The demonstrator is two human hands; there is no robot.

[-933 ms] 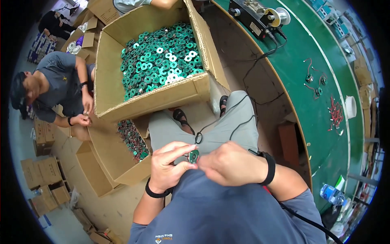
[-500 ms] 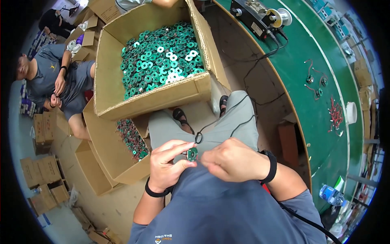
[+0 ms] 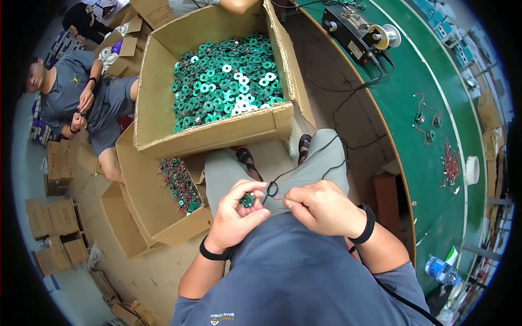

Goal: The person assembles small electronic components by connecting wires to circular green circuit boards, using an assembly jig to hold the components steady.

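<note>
My left hand [image 3: 235, 218] holds a small round green circuit board [image 3: 247, 200] between its curled fingers, above my lap. To its right, my right hand [image 3: 325, 207] is closed in a pinch, with a thin red wire [image 3: 277, 198] showing at its fingertips. Whether the wire's other end is joined to the board cannot be made out. A large cardboard box [image 3: 215, 136] beyond my knees holds a heap of round green boards [image 3: 217, 81]. Lower and to the left, a second cardboard box [image 3: 136, 201] contains boards with reddish wires [image 3: 179, 185].
A green worktable [image 3: 429, 185] curves along the right. On it are a black device [image 3: 348, 35] with a solder wire spool [image 3: 384, 36], red wires [image 3: 451, 163], a few wired boards [image 3: 427, 119] and a water bottle [image 3: 440, 270]. Another person [image 3: 81, 92] sits at the left.
My hands have moved apart, and the board has tilted and shifted left within my left hand. The red wire now shows beside my right fingertips. The whole view has shifted slightly.
</note>
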